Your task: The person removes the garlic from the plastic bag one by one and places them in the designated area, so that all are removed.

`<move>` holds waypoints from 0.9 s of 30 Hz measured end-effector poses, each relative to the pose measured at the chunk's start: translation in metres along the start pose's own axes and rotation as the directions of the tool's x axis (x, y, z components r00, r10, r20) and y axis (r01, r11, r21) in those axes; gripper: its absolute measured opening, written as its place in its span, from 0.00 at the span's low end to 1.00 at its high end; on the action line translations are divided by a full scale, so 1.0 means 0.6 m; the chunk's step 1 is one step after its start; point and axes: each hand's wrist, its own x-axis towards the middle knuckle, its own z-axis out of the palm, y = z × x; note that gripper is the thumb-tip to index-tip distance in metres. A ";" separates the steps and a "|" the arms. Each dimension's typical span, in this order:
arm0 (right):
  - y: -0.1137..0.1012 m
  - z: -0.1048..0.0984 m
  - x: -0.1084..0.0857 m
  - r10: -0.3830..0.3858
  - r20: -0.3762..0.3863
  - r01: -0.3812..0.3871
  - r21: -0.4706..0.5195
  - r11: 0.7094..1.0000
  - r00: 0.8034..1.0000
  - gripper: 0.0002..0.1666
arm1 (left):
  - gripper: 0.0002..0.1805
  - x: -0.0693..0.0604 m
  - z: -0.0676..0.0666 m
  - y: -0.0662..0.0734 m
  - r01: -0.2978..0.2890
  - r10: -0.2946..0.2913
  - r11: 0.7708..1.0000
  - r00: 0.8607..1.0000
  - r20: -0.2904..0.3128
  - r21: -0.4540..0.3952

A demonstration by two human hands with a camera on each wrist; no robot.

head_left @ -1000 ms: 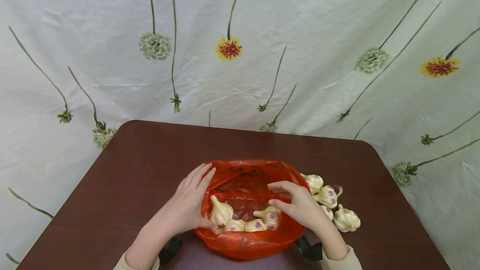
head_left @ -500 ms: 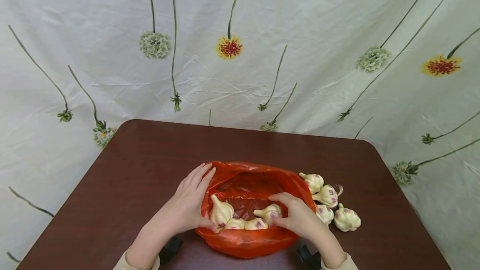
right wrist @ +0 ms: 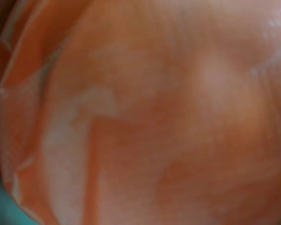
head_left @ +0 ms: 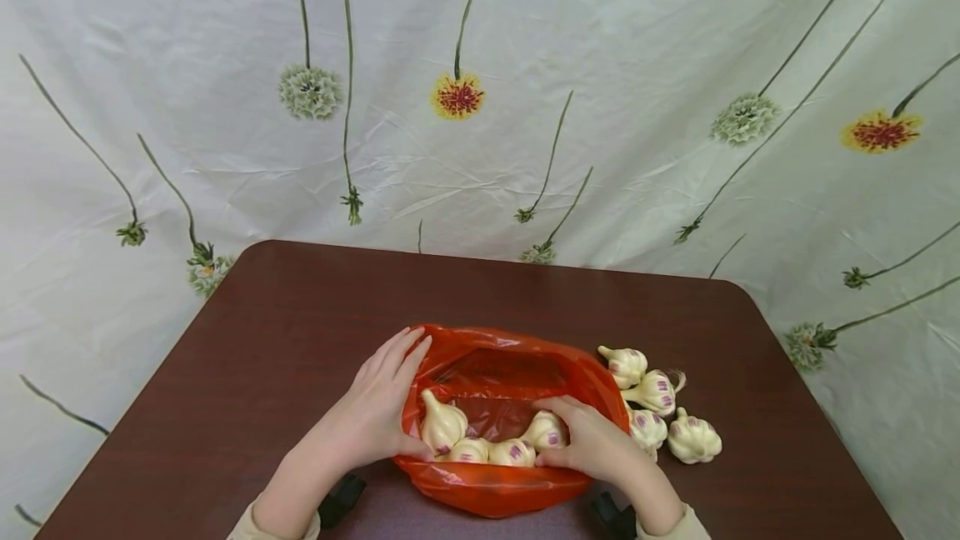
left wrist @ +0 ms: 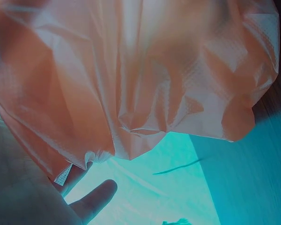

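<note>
A red plastic bag (head_left: 495, 486) lies with its mouth wide at the table's front, several garlic bulbs (head_left: 444, 423) inside. My left hand (head_left: 382, 407) rests along the bag's left rim, fingers long and spread, thumb near the bulbs. In the left wrist view, fingers (left wrist: 100, 197) show beside the bag's crinkled edge (left wrist: 145, 140). Inside the bag, my right hand (head_left: 588, 440) holds a garlic bulb (head_left: 547, 432) between thumb and fingers. Bag plastic (right wrist: 178, 117) fills most of the blurred right wrist view, hiding that hand.
More garlic bulbs (head_left: 693, 437) lie on the dark brown table (head_left: 315, 298), just right of the bag. A white cloth with printed flowers (head_left: 420, 40) hangs behind the table.
My right hand has moved down and left into the bag and closed round a bulb, which has turned. The bag's right rim has shifted outward. The left hand has stayed put.
</note>
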 end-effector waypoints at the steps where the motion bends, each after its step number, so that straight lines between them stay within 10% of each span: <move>1: 0.001 0.000 0.000 0.002 0.003 -0.002 0.002 1.000 1.000 0.39 | 0.69 0.000 0.000 0.000 0.001 -0.001 1.000 1.000 0.002 -0.001; 27: -0.009 -0.017 0.001 -0.017 -0.231 0.013 -0.020 1.000 0.973 0.37 | 0.71 0.001 0.000 0.002 -0.025 0.025 1.000 0.999 -0.019 0.002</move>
